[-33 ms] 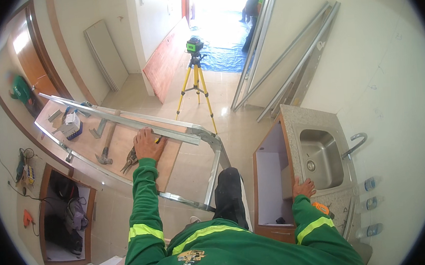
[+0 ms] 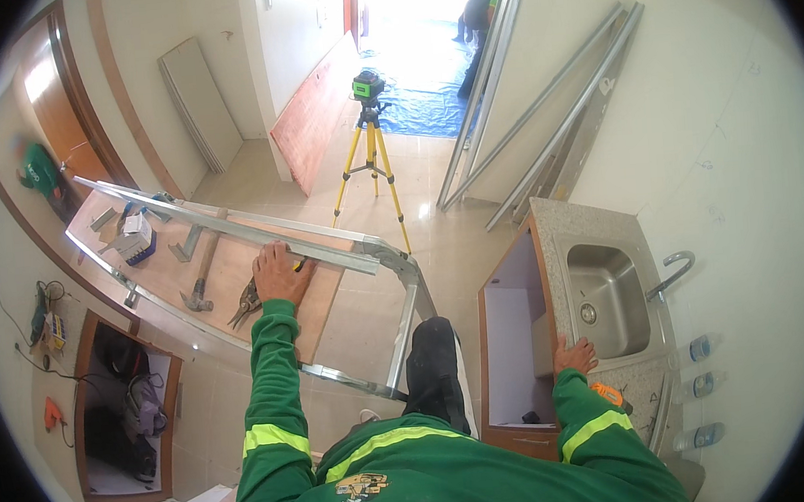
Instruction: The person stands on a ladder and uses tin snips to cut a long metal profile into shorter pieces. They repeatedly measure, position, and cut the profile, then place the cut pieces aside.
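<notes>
My left hand lies palm down on a plywood board set across a metal frame. Its fingertips reach a long metal channel. Under and beside this hand are metal snips, their handles partly hidden. A claw hammer lies to the left, near an angled metal piece and an opened white and blue box. At the right, my right hand rests on the speckled countertop beside a steel sink, fingers extended. An orange tape measure sits near that wrist.
A green laser level on a yellow tripod stands ahead. Metal channels lean against the right wall. A blue tarp covers the far floor, with people beyond. Another person is at the left doorway. Bottles stand at the right.
</notes>
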{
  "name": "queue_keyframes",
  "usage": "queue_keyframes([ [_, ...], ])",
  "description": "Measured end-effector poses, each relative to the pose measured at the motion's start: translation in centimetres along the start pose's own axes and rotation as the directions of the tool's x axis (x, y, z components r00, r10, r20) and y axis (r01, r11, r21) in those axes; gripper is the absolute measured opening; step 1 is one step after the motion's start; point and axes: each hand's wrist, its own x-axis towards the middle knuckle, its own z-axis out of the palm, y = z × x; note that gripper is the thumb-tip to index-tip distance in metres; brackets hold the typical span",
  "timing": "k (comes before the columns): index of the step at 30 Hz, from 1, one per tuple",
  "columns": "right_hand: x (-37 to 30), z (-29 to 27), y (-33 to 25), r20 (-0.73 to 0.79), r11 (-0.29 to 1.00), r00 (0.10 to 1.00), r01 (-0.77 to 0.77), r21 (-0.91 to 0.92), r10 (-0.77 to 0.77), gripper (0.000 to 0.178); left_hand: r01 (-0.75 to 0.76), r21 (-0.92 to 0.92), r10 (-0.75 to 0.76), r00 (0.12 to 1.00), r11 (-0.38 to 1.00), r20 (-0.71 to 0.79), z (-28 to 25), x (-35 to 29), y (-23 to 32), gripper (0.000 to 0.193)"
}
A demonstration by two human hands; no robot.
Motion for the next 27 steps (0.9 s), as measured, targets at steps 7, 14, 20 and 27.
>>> queue_keyframes([
  [7, -0.1, -1.1, -0.5, 0.048, 1.0, 0.999, 0.007, 0.009, -0.007, 0.084, 0.003, -0.004, -0.003, 1.0, 1.0, 0.022, 0.2, 0.1, 0.0, 0.061],
  [14, 0.0, -0.9, -0.4, 0.059, 1.0, 0.998, -0.004, -0.02, 0.005, 0.085, 0.017, 0.001, -0.017, 0.999, 1.0, 0.038, 0.2, 0.3, 0.1, 0.061],
  [20, -0.1, -1.9, -1.0, 0.112, 1.0, 0.993, -0.023, -0.013, 0.024, 0.085, 0.019, 0.006, -0.019, 0.999, 1.0, 0.037, 0.1, 0.3, 0.1, 0.061],
  [27, -0.2, -1.8, -1.0, 0.1, 1.0, 0.995, -0.022, -0.01, 0.022, 0.084, 0.024, 0.008, -0.024, 0.999, 1.0, 0.044, -0.1, 0.3, 0.2, 0.061],
])
